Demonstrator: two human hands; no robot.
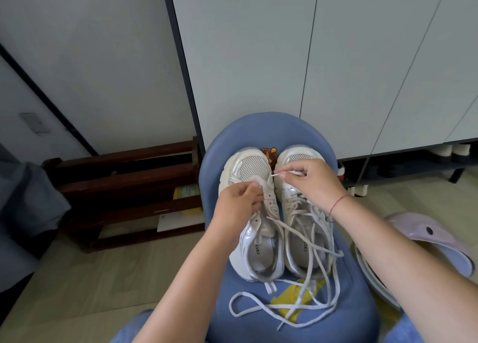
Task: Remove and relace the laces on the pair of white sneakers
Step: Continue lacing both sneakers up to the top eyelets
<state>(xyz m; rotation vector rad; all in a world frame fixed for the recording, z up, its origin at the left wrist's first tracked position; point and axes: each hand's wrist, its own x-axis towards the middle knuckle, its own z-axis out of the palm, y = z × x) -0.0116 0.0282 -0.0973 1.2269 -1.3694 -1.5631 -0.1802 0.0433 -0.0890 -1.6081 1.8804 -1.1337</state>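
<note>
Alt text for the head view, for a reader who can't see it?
A person's right hand pinches a lace tip at the front eyelets of a white sneaker that the left hand grips. It stands beside its mate on a blue chair, loose lace trailing across the seat.

The left hand (236, 203) covers the tongue of the left sneaker (252, 166); the right hand (314, 179) hides the forefoot of the right sneaker (298, 158) and most of the lace (276, 174) end it pinches; the sticker (269, 153) between the toes, perhaps a cartoon, is mostly covered.
</note>
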